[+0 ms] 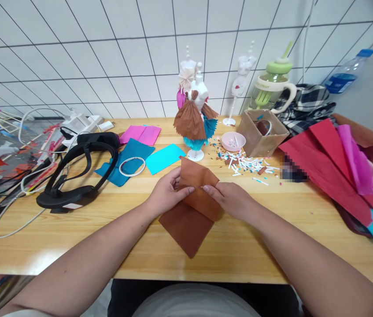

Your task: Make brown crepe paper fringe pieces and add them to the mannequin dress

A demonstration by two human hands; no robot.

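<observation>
Head view, and both hands are busy on the near side of the white dress form [202,94]! The left hand [164,192] pinches the brown paper [194,171], thumb on top; the right hand [234,197] grips it opposite, the two thumbs closing in on one crease. Below them, farther out from the form, another brown piece [188,235] lies flat; whether it joins the held one, I can't tell.

So where do we stand? The form already wears a pleated brown skirt [189,121] and a teal frill [210,127]: that part looks done. The held paper, I'd judge, is early on: creased, no pleats showing. Left of the form, the bright blue sheet [165,159], teal paper [141,152] and magenta paper [142,135] look unworked. Right of and behind it, a second form [239,87] shows no paper clothing, so plenty may remain.
</observation>
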